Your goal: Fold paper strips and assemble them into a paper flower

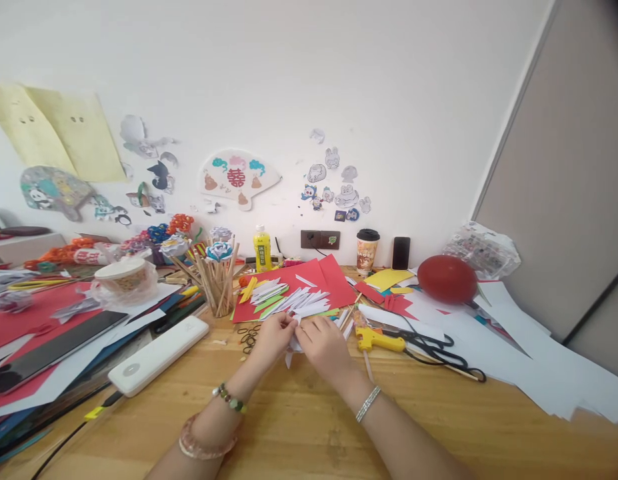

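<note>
My left hand (275, 335) and my right hand (323, 343) meet over the middle of the wooden table. Their fingers pinch a small white folded paper piece (294, 345), mostly hidden behind the fingertips. Just beyond them, a heap of white folded paper strips (309, 301) lies on red paper sheets (333, 272). Green paper strips (269, 301) and yellow paper strips (248, 289) sit at the left of that heap. Dark rubber bands (249, 339) lie close to my left wrist.
On the right are a yellow glue gun (381, 339), black scissors (439, 348), a red balloon-like object (447, 279) and white paper sheets (489, 343). A white power strip-like device (159, 357), a cup of sticks (217, 287) and a covered bowl (123, 279) stand left. A yellow bottle (262, 250) and drink cup (367, 253) stand behind.
</note>
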`<state>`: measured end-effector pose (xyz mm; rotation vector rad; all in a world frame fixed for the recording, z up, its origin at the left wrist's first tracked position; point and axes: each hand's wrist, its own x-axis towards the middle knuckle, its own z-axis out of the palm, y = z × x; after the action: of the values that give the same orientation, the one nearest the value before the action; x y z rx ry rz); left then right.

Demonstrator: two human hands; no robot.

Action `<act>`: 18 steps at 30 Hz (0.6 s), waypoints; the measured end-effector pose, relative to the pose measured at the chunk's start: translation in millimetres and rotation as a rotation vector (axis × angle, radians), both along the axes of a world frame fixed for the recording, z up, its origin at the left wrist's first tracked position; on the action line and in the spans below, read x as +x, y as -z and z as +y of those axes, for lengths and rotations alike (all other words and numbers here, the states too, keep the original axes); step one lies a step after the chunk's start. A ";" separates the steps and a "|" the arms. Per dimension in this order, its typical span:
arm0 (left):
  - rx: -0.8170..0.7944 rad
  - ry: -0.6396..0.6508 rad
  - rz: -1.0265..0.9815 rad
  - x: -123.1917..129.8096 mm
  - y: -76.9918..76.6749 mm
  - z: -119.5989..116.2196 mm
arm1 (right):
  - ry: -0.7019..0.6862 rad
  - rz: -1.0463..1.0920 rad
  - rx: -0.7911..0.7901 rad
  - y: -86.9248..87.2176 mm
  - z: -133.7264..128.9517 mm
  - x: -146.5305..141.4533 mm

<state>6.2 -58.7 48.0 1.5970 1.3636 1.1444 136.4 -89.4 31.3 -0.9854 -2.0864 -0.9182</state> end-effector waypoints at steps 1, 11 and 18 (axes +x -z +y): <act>-0.028 -0.001 -0.014 0.1 -1.0 -0.3 | -0.008 -0.010 0.003 0.1 0.2 0.4; -0.058 0.023 -0.025 1.4 -9.5 -3.8 | -0.062 -0.022 0.002 0.6 3.3 1.5; 0.069 -0.022 0.026 0.4 0.7 2.1 | -0.120 -0.024 0.048 0.5 3.1 1.0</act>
<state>6.6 -56.7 47.3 1.6543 1.3756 1.1991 137.4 -86.2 30.8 -0.8185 -2.1082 -0.9185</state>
